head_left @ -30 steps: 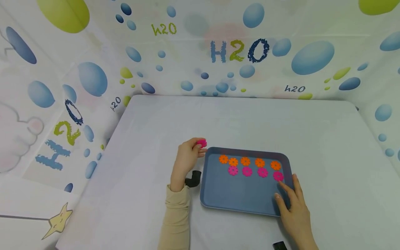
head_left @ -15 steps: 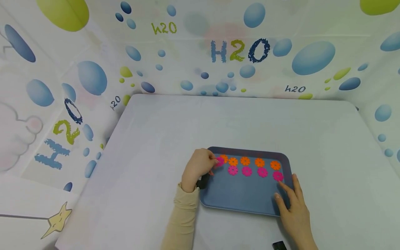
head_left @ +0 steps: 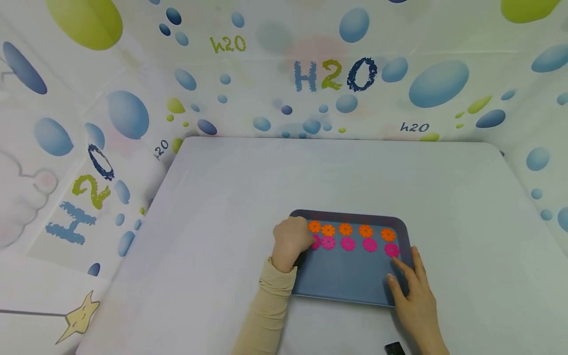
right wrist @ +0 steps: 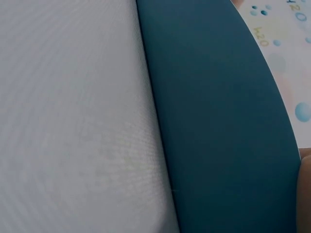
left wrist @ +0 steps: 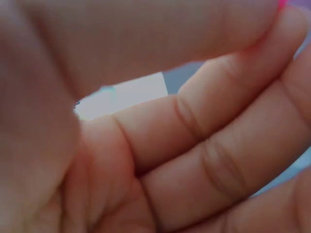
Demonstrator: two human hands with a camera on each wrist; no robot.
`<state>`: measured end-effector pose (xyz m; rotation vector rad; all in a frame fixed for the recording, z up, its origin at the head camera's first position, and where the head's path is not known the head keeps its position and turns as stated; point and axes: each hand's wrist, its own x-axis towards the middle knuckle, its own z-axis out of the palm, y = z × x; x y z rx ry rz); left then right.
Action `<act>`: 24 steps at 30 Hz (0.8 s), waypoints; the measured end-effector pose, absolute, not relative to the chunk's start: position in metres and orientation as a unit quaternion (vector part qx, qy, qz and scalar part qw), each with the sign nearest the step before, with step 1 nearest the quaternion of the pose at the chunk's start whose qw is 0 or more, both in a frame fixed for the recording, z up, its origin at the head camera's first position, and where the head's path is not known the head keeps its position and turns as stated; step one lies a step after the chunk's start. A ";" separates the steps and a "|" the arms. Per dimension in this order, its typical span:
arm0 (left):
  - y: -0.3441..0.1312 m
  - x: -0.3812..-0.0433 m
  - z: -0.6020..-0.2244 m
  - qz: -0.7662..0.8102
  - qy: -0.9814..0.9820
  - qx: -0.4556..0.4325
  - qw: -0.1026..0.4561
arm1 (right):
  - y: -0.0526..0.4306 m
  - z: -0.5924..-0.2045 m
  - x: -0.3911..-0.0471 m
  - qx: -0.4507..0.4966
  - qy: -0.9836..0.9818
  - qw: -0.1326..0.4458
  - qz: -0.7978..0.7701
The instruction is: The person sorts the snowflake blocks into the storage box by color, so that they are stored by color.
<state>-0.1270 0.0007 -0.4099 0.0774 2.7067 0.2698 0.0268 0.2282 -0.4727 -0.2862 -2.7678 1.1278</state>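
Note:
In the head view a blue-grey tray (head_left: 341, 278) holds a row of orange flower-shaped pieces (head_left: 345, 229) and, below it, a row of pink flower-shaped pieces (head_left: 348, 243). My left hand (head_left: 290, 240) reaches over the tray's left rim and pinches the leftmost pink flower-shaped piece (head_left: 316, 241), partly hidden by the fingers. A sliver of pink shows between thumb and fingertip in the left wrist view. On the tray's right side rests my right hand (head_left: 414, 296), fingers spread; thumb and index finger lie inside the rim, another finger along the outside. Its index fingertip is close to the rightmost pink piece.
A white-covered table (head_left: 213, 207) surrounds the tray. Behind it hangs a white cloth (head_left: 275, 93) printed with blue and green drops. Near the right wrist, at the bottom edge, is a small black object (head_left: 394, 348). The tray's outer wall (right wrist: 218, 121) fills the right wrist view's middle.
My left hand has carried the pink piece from beyond the tray's upper left corner, over the leftmost orange piece, down to the left end of the pink row. The right hand stays put.

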 end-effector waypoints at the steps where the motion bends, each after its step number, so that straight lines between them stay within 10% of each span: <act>1: 0.001 -0.127 -0.410 0.097 0.973 0.024 0.207 | 0.228 -0.473 0.027 -0.095 -0.919 0.069 0.375; 12: -0.009 -0.126 -0.410 0.174 0.972 0.005 0.160 | 0.222 -0.472 0.023 -0.088 -0.919 0.080 0.377; 24: -0.049 -0.115 -0.405 0.274 0.951 0.126 -0.066 | 0.228 -0.473 0.022 -0.083 -0.912 0.054 0.397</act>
